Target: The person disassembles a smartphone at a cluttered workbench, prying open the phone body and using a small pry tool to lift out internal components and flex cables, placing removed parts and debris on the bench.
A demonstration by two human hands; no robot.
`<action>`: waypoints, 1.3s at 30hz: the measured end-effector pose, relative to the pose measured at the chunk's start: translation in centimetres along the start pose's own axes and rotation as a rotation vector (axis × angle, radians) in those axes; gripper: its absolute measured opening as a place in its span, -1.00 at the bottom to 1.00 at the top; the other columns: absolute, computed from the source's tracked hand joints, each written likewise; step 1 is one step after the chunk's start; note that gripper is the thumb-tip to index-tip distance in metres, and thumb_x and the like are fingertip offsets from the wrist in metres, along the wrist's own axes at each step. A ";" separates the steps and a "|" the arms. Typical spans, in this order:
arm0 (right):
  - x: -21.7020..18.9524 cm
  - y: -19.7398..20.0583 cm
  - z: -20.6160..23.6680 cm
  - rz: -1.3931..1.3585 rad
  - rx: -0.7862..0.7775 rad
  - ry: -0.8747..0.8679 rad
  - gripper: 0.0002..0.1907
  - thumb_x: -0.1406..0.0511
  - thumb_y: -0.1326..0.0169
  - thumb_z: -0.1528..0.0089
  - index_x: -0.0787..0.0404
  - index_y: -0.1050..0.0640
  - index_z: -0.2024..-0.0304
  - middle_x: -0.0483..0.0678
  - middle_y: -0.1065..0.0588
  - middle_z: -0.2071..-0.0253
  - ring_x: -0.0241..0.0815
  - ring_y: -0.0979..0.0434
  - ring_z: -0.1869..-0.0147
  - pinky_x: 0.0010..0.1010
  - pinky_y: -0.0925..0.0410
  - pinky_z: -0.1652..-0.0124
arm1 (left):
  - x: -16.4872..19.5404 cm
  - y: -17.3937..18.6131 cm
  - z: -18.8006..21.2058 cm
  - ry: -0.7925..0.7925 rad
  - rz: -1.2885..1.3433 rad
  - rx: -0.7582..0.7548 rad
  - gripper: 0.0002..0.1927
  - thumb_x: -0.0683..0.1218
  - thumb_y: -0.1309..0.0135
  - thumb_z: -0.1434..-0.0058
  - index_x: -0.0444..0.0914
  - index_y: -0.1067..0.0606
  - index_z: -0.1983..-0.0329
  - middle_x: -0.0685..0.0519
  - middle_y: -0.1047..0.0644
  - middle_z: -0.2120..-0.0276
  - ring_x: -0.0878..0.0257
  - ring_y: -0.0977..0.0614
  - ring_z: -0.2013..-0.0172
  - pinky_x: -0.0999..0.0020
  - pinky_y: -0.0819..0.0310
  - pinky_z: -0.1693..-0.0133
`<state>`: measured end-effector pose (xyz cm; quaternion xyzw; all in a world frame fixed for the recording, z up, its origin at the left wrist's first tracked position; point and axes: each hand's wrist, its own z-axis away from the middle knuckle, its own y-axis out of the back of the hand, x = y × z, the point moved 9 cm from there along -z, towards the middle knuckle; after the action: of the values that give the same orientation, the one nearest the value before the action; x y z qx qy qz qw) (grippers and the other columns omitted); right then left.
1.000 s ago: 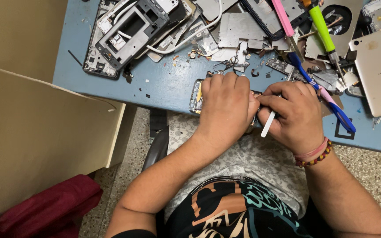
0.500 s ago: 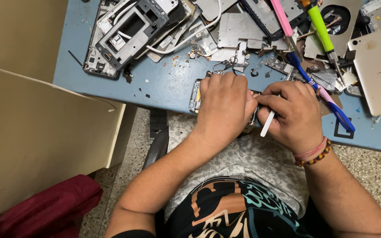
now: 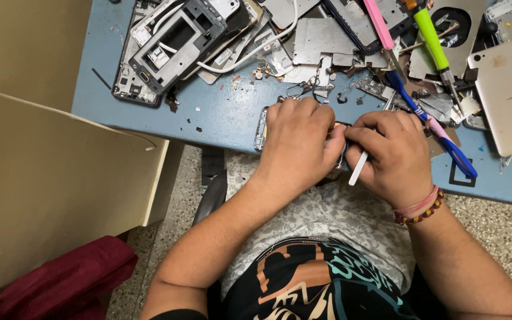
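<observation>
I see my left hand pressed flat over a small phone frame at the near edge of the blue table, only its left end showing. Just right of that grip, my right hand pinches a thin white tool, tip hidden between the hands. Beyond them lie stripped phone parts, a green-handled screwdriver and a gold phone back

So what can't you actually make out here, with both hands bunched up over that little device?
- Head view: the device lies almost wholly under the left hand; only its left edge shows.
- The white tool runs up into the right hand, which hides its tip.
- The gold phone back is cut off by the right edge.
- Loose bits on the blue table are too small to identify.
</observation>
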<state>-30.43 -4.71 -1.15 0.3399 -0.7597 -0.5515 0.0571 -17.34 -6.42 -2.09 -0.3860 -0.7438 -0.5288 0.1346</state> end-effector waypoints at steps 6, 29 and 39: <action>-0.3 0.0 0.0 0.022 0.002 0.019 -0.72 0.34 -0.21 -0.11 0.10 -0.65 0.10 -0.12 -0.50 0.11 -0.02 -0.47 0.00 -0.15 -0.29 -0.04 | 0.0 0.2 0.1 -0.021 -0.003 0.026 -0.85 -0.05 -0.12 -0.23 -0.24 -0.53 0.26 -0.03 -0.49 0.26 -0.01 -0.48 0.12 0.01 -0.25 0.02; -0.6 0.1 -0.2 0.014 -0.012 0.029 -0.74 0.33 -0.23 -0.12 0.12 -0.66 0.12 -0.13 -0.51 0.11 -0.04 -0.46 0.01 -0.16 -0.28 -0.01 | -0.2 -0.2 0.2 -0.013 -0.032 0.042 -0.84 -0.07 -0.13 -0.17 -0.26 -0.49 0.28 -0.05 -0.48 0.27 -0.04 -0.48 0.12 -0.03 -0.24 0.03; -0.4 -0.1 0.0 0.020 -0.016 0.014 -0.74 0.33 -0.22 -0.12 0.10 -0.67 0.11 -0.14 -0.51 0.12 -0.04 -0.46 0.00 -0.16 -0.28 -0.01 | -0.8 -0.4 0.2 -0.006 0.024 0.007 -0.84 -0.07 -0.12 -0.20 -0.26 -0.51 0.28 -0.06 -0.49 0.28 -0.04 -0.49 0.15 -0.02 -0.23 0.03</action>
<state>-30.03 -4.53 -1.14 0.3359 -0.7582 -0.5543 0.0705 -17.05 -6.66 -2.95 -0.3959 -0.7414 -0.5234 0.1402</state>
